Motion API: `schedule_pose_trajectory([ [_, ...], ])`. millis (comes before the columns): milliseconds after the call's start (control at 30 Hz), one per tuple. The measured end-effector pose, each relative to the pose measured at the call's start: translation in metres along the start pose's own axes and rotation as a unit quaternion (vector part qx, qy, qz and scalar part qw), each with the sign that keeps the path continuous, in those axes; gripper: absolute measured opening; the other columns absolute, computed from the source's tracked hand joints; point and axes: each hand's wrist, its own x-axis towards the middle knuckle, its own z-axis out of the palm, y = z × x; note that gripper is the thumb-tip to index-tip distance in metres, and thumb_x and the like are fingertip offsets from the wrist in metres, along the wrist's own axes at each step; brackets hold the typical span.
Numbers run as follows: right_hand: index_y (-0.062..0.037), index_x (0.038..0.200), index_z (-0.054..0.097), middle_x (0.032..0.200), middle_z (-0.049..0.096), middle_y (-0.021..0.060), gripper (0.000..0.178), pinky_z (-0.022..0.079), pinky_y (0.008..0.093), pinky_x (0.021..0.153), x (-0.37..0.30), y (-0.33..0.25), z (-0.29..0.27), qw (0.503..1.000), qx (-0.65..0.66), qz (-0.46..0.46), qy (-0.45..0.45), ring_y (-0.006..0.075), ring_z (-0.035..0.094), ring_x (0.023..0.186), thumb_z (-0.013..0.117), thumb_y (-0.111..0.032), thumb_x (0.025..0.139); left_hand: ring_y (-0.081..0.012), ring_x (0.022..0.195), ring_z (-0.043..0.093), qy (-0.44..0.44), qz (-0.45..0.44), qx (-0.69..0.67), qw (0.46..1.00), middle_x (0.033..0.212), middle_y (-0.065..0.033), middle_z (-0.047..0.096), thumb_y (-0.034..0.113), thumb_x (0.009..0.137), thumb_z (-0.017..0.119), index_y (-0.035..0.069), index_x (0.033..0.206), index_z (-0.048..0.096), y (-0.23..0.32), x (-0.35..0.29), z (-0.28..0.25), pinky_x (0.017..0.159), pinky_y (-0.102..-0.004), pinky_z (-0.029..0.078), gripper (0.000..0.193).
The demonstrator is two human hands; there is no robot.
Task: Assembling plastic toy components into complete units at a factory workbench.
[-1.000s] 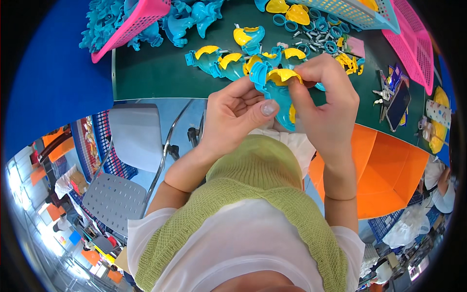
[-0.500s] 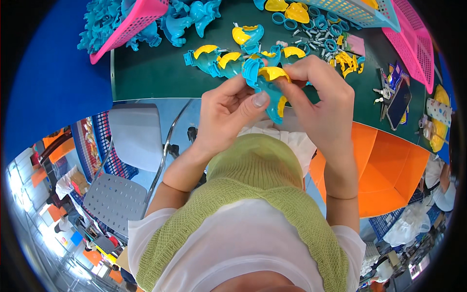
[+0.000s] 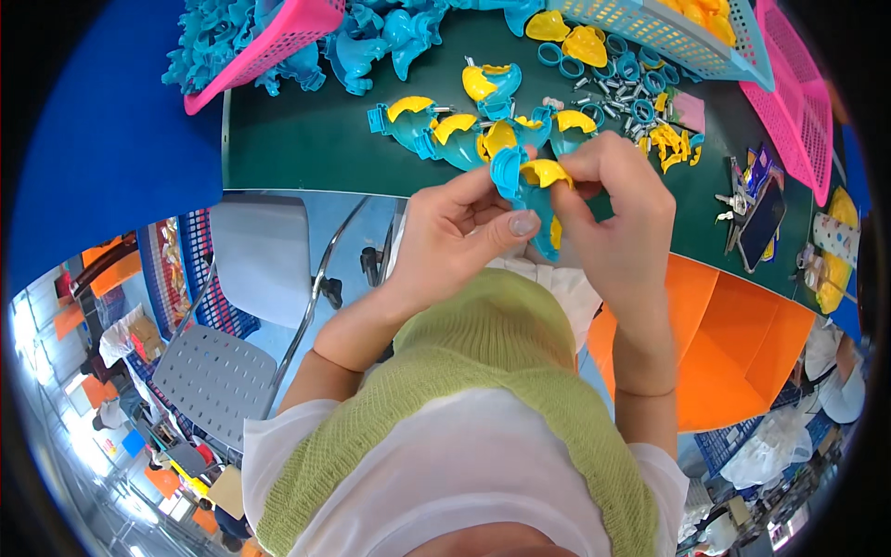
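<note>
Left hand (image 3: 455,234) gripping blue shell (image 3: 534,199), right hand (image 3: 620,209) pinching its yellow piece (image 3: 546,173); probably light, stiff, slightly slippery plastic, best held by the edges.

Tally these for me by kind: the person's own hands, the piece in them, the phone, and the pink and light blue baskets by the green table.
Hands, left hand and right hand: 2
Held blue-and-yellow piece: 1
Dark phone: 1
Pink baskets: 2
Light blue basket: 1
Total: 7
</note>
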Motion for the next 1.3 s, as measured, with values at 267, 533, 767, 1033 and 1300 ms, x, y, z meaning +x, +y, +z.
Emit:
schedule_pose_trajectory([
  [267,-0.0026,0.097,0.058,0.082,0.059,0.0052,0.026,0.042,0.0223,0.065,0.001,-0.002,-0.018,0.997,0.038,-0.03,0.054,0.0132,0.052,0.07,0.061,0.003,0.071,-0.0115,0.098,0.052,0.026,0.015,-0.053,0.998,0.112,-0.007,0.053,0.007,0.08,0.063,0.0,0.124,0.04,-0.005,0.007,-0.002,0.082,-0.0262,0.045,0.051],
  [533,0.0014,0.101,0.053,0.086,0.056,0.0045,0.024,0.044,0.021,0.065,-0.05,0.011,-0.005,0.875,0.39,0.282,-0.044,0.0076,0.052,0.074,0.062,-0.004,0.079,-0.0177,0.107,0.049,0.001,0.113,0.129,0.985,0.118,-0.0095,0.046,0.006,0.068,0.072,0.003,0.116,0.041,-0.027,0.004,0.001,0.089,-0.0316,0.042,0.058],
  [767,0.0016,0.092,0.055,0.071,0.056,0.0009,0.015,0.041,0.0182,0.056,-0.064,0.032,-0.004,0.954,0.138,0.262,-0.048,0.0056,0.05,0.062,0.061,-0.005,0.08,-0.0155,0.09,0.052,0.021,0.229,0.341,0.911,0.118,-0.0134,0.046,0.003,0.066,0.071,0.003,0.116,0.042,-0.028,-0.005,-0.022,0.071,-0.025,0.041,0.058],
  [1033,-0.0025,0.087,0.057,0.054,0.049,-0.0015,0.014,0.033,0.019,0.044,-0.057,0.048,0.027,0.983,-0.09,0.155,-0.025,0.0025,0.041,0.049,0.066,-0.009,0.077,-0.0157,0.086,0.053,0.145,0.279,0.418,0.852,0.107,-0.0121,0.055,-0.005,0.07,0.062,0.002,0.096,0.057,-0.01,0.004,-0.048,0.066,-0.0245,0.043,0.027],
  [1300,-0.0023,0.093,0.058,0.054,0.045,-0.003,0.016,0.03,0.0183,0.044,-0.065,0.048,0.026,0.978,-0.039,0.203,0.014,0.0028,0.037,0.048,0.064,-0.009,0.079,-0.0186,0.073,0.056,0.203,0.34,0.615,0.681,0.079,-0.0047,0.06,0.004,0.072,0.065,0.005,0.086,0.062,0.026,0.052,-0.097,0.062,-0.0276,0.044,0.014],
])
